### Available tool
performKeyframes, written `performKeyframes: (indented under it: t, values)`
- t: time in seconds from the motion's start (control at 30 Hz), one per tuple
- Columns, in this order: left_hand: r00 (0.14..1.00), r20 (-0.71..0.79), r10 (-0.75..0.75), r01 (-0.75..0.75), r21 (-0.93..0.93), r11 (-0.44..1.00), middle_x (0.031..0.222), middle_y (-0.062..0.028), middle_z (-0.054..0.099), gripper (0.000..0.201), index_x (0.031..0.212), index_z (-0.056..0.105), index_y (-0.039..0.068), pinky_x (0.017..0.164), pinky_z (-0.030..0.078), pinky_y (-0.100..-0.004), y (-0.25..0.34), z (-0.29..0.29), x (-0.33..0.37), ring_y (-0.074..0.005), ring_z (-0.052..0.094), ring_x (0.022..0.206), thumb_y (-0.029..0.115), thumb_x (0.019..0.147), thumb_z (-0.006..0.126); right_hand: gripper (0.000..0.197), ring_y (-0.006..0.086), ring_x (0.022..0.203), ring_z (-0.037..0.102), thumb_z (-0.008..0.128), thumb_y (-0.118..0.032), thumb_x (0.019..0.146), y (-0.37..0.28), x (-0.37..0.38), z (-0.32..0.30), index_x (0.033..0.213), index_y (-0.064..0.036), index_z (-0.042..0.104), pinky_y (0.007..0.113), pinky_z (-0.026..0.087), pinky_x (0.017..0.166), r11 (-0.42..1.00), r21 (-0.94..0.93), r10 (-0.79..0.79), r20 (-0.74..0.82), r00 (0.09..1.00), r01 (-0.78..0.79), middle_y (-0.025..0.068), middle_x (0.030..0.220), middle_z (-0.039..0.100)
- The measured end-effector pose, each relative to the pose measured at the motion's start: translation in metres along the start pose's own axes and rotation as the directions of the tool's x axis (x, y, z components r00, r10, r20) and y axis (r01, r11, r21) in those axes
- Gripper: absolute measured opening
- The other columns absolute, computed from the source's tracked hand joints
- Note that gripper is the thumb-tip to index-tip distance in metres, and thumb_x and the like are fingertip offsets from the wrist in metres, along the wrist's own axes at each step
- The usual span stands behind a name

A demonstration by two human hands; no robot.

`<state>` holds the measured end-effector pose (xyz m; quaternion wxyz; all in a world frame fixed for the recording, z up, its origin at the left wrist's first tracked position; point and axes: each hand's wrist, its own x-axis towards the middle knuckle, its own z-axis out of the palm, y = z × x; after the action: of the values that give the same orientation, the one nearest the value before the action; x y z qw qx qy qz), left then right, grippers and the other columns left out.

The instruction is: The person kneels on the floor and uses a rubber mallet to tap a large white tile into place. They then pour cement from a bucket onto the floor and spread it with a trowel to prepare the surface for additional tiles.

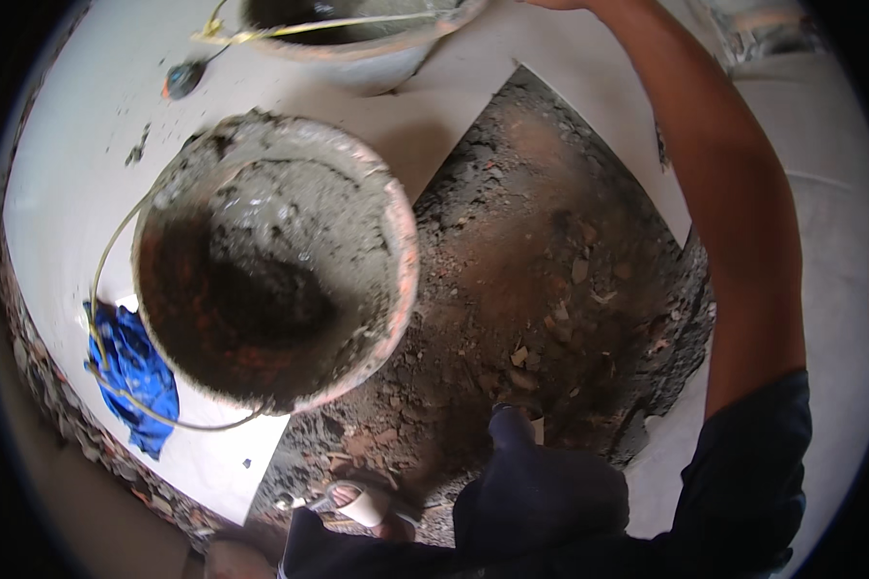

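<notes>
My right arm reaches far forward, and only the edge of my right hand (556,4) shows at the top, near a far bucket (357,68). Its fingers are cut off by the picture's border, so what they hold cannot be seen. My left hand is out of view. Closest to me on the left stands a large round bucket (404,227), its rim caked with mortar. Wet grey mortar (280,217) coats its inside and lies deeper toward the bottom. A thin wire handle (179,425) hangs down its left side.
Pale floor tiles (77,193) surround a patch of rubble and dirt (541,280) before me. A blue cloth or bag (135,376) lies beside the near bucket. A yellow strip (290,31) crosses the far bucket; a small dark object (183,79) lies beside it. My sandalled foot (362,504) is below.
</notes>
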<state>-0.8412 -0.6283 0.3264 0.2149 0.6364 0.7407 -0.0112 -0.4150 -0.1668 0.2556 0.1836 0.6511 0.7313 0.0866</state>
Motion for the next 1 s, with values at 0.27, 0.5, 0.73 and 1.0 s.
performKeyframes:
  t: [0.27,0.5,0.73,1.0]
  values:
    - [0.993,-0.054,0.102,-0.099,0.058,0.993,0.144,-0.0266,0.038,0.059,0.138,0.041,-0.001,0.108,0.029,-0.0571,0.012,0.022,0.015,-0.0437,0.034,0.135,0.035,0.094,0.057,0.054,0.0264,0.089,0.065,0.058,-0.041,0.091,0.054,-0.164,0.056,0.134,-0.0103,0.051,0.041,0.053,0.08,0.717,0.66,0.374,-0.093,0.923,-0.225,0.0176,0.113,0.063]
    - [0.941,-0.159,0.3,-0.289,0.089,0.953,0.144,-0.0267,0.039,0.056,0.137,0.044,-0.001,0.108,0.03,-0.0565,0.008,0.049,0.021,-0.0433,0.034,0.135,0.033,0.095,0.056,0.042,0.0118,0.054,0.056,0.066,-0.038,0.09,-0.09,-0.267,0.153,0.11,-0.0059,0.049,0.025,0.053,0.049,-0.469,0.751,0.265,0.622,0.737,-0.466,0.0054,0.081,0.057]
    - [0.76,-0.373,0.532,-0.557,0.048,0.829,0.144,-0.0239,0.039,0.057,0.134,0.045,-0.004,0.109,0.029,-0.0544,0.066,0.054,0.119,-0.0412,0.036,0.134,0.04,0.098,0.05,0.036,0.0148,0.067,0.058,0.058,-0.037,0.093,-0.156,-0.323,0.255,0.11,-0.0055,0.052,0.033,0.054,0.056,-0.614,0.658,0.282,0.699,0.657,-0.437,0.0049,0.081,0.056]
    - [0.743,0.043,0.668,-0.667,-0.038,0.744,0.142,-0.0224,0.042,0.045,0.133,0.047,0.003,0.108,0.032,-0.0513,0.091,0.103,0.155,-0.0402,0.039,0.132,0.032,0.099,0.05,0.027,0.0137,0.072,0.054,0.053,-0.03,0.095,-0.183,-0.607,0.259,0.094,-0.0027,0.055,0.034,0.047,0.064,-0.771,0.423,0.438,0.895,0.087,-0.476,0.0037,0.08,0.056]
